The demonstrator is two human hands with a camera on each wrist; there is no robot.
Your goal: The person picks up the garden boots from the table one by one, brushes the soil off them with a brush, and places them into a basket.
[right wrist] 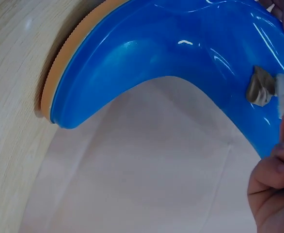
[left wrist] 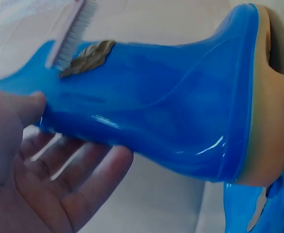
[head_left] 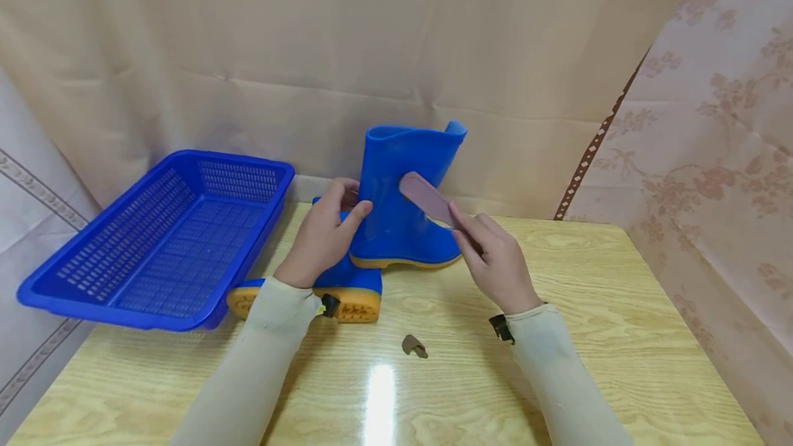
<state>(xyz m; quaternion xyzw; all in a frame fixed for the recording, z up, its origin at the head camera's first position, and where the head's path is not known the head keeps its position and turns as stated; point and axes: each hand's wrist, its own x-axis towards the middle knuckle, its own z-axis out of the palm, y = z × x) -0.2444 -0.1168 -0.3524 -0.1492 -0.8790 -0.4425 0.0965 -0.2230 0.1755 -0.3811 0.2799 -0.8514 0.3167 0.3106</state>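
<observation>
A blue rain boot (head_left: 387, 229) with a yellow sole stands upright near the back of the table. My left hand (head_left: 322, 236) holds the back of its shaft, thumb on the near side and fingers round behind. In my right hand (head_left: 498, 260) I grip a scrubbing brush (head_left: 427, 198) with a pinkish back, its pale bristles held against the shaft. Right beside the bristles, a brown mud-like patch (left wrist: 91, 58) sticks to the boot; in the right wrist view this patch (right wrist: 260, 87) shows next to the brush. The head view hides it behind the brush.
A second blue boot (head_left: 353, 277) lies on its side under my left wrist, sole toward me. Left of it stands a blue plastic basket (head_left: 142, 319). A small brown lump (head_left: 414, 346) lies on the wooden table (head_left: 595, 336). Beige curtain (head_left: 297, 40) hangs behind.
</observation>
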